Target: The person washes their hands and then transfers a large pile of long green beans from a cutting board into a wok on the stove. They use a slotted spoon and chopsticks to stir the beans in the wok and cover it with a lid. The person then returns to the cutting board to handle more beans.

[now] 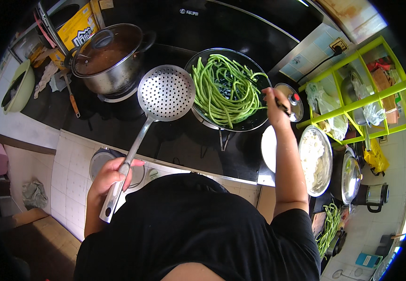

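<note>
My left hand (110, 174) grips the metal handle of a large perforated skimmer (166, 92), whose round head hovers over the black stovetop, left of the wok. A dark wok (202, 121) on the burner holds a pile of long green beans (221, 89) in liquid. My right hand (275, 104) is at the wok's right rim, shut on a thin dark utensil (259, 89) that reaches in among the beans.
A steel pot with a glass lid (107, 58) sits on the left burner. Right of the wok are a small lid (293, 100), a white plate (268, 149), a metal bowl of white food (315, 160) and a yellow-green rack (357, 89). More beans (329, 227) lie lower right.
</note>
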{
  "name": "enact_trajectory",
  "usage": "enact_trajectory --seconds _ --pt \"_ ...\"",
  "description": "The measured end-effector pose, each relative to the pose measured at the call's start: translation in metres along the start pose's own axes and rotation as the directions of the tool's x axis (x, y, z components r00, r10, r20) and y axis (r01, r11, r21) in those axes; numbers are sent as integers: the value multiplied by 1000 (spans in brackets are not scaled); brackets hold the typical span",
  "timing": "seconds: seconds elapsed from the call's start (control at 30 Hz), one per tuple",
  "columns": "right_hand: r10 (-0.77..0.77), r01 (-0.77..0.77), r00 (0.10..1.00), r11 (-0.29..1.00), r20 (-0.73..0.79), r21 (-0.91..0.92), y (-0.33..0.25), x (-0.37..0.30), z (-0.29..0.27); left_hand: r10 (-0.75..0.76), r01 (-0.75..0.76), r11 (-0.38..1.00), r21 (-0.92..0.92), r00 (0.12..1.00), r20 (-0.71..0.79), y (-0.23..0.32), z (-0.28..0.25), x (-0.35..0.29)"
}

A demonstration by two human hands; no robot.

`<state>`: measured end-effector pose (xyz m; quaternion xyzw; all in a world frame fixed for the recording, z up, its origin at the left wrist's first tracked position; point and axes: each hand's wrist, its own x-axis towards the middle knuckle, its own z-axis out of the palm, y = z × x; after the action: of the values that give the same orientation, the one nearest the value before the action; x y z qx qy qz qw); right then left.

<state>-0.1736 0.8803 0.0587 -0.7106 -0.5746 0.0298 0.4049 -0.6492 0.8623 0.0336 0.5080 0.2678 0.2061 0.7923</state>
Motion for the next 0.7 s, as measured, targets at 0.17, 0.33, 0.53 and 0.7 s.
enact_trajectory --seconds 0.17,0.33,0.53,0.7 --pt "146 -164 973 983 181 88 -3 -12 10 -3 3 1000 -17 1000 27 1 -1 3" --pt "226 -289 937 929 266 231 0 0 -26 -19 18 999 -35 1000 -11 0 2 1" --pt "332 -366 929 886 161 283 -45 -17 -75 -35 35 999 -8 998 -47 -2 0 -3" --pt "37 -192 841 953 539 233 -44 -36 -58 -29 29 1000 -4 998 -54 1 1 -2"
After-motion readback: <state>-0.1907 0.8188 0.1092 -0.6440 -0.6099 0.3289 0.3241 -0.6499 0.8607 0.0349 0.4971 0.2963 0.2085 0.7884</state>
